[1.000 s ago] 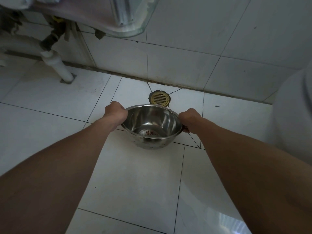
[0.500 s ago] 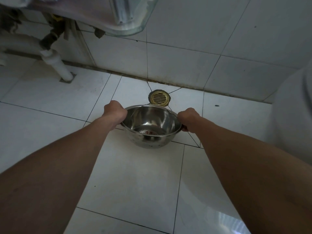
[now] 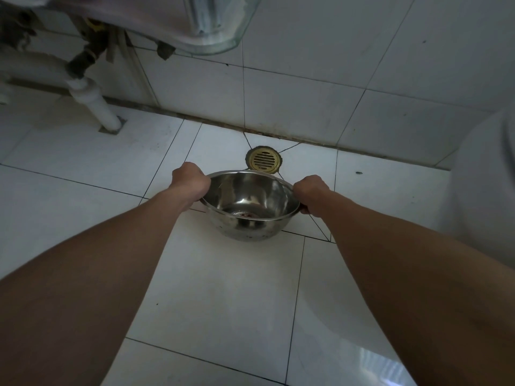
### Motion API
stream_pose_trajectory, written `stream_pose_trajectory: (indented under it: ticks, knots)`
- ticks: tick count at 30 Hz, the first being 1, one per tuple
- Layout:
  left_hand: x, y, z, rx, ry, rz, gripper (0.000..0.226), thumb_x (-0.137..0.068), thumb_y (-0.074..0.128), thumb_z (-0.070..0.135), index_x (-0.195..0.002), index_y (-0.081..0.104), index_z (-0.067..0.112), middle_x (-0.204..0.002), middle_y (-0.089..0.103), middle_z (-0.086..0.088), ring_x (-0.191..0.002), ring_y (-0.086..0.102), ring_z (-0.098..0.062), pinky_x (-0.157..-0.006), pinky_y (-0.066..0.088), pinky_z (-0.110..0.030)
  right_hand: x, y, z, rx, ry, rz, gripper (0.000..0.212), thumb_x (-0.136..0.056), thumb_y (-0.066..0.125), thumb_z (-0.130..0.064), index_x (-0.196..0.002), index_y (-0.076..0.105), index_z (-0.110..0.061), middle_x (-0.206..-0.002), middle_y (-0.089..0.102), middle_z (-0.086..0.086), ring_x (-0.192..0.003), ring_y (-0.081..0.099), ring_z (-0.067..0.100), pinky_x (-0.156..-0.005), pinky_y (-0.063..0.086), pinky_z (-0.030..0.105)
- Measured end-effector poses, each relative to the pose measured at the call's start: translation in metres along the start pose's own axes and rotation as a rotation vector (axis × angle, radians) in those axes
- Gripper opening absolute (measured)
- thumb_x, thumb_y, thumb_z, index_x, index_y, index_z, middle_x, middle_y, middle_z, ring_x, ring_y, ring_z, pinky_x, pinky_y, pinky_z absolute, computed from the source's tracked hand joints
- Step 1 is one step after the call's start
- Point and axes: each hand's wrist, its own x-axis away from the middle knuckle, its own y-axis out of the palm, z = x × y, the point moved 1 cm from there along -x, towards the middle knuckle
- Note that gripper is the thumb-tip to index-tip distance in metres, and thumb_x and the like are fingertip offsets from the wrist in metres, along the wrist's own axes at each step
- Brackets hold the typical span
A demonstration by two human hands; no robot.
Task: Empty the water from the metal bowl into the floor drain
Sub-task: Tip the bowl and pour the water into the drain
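I hold a shiny metal bowl [image 3: 249, 203] above the white floor tiles, its rim tipped away from me. My left hand [image 3: 189, 181] grips the rim on the left side and my right hand [image 3: 310, 192] grips it on the right. A little water with reddish specks lies at the bottom of the bowl. The round brass floor drain [image 3: 263, 159] sits in the floor just beyond the bowl's far rim, close to the wall.
A glass-edged basin [image 3: 211, 32] hangs on the tiled wall at the upper left, with a white drain pipe [image 3: 94, 101] running down into the floor below it. A pale rounded object [image 3: 485, 190] stands at the right edge.
The bowl has moved slightly forward toward the drain and tilted farther away from me, so more of its near outer wall shows. Both hands keep their grip.
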Motion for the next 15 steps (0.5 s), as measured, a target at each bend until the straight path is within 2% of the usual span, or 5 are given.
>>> stream_pose_trajectory:
  ticks: [2, 4, 7, 11, 15]
  knots:
    - [-0.0008, 0.0005, -0.0006, 0.006, 0.006, 0.005, 0.026, -0.090, 0.047, 0.003, -0.097, 0.072, -0.002, -0.102, 0.065, -0.019, -0.080, 0.057, -0.034, -0.083, 0.058, -0.046, 0.0006, -0.0006, -0.0002, -0.002, 0.002, 0.005, 0.013, -0.095, 0.053, -0.009, -0.092, 0.062, 0.000, -0.091, 0.062, 0.017, -0.071, 0.059, 0.025, -0.046, 0.044, 0.028]
    - [-0.0013, 0.0008, -0.0008, 0.011, 0.023, -0.008, 0.022, -0.088, 0.048, 0.000, -0.089, 0.068, 0.010, -0.097, 0.060, -0.013, -0.084, 0.053, -0.034, -0.082, 0.057, -0.044, 0.0007, -0.0008, 0.0000, -0.002, 0.004, 0.011, 0.014, -0.095, 0.053, -0.009, -0.095, 0.063, 0.000, -0.091, 0.063, 0.017, -0.070, 0.059, 0.025, -0.046, 0.044, 0.028]
    - [-0.0023, 0.0011, -0.0016, 0.047, 0.036, -0.021, 0.032, -0.088, 0.051, 0.000, -0.110, 0.067, 0.016, -0.113, 0.055, -0.011, -0.097, 0.056, -0.035, -0.085, 0.056, -0.039, 0.0007, -0.0014, 0.0001, -0.007, 0.003, 0.025, 0.013, -0.094, 0.054, -0.009, -0.086, 0.059, -0.001, -0.089, 0.062, 0.017, -0.068, 0.059, 0.024, -0.045, 0.043, 0.028]
    - [-0.0035, 0.0003, -0.0017, 0.073, 0.047, -0.001, 0.028, -0.088, 0.047, 0.001, -0.089, 0.069, 0.019, -0.104, 0.058, -0.008, -0.084, 0.057, -0.027, -0.072, 0.056, -0.034, -0.0004, -0.0026, -0.0006, -0.023, 0.004, 0.050, 0.021, -0.095, 0.054, -0.010, -0.075, 0.052, -0.004, -0.081, 0.059, 0.015, -0.061, 0.056, 0.022, -0.046, 0.044, 0.027]
    - [-0.0038, -0.0021, -0.0016, 0.072, 0.049, -0.010, 0.035, -0.088, 0.043, 0.002, -0.096, 0.075, 0.016, -0.102, 0.059, -0.007, -0.076, 0.055, -0.021, -0.071, 0.051, -0.030, 0.0006, -0.0036, -0.0017, -0.038, -0.002, 0.075, 0.024, -0.095, 0.055, -0.011, -0.072, 0.050, -0.005, -0.072, 0.056, 0.013, -0.057, 0.055, 0.021, -0.044, 0.042, 0.027]
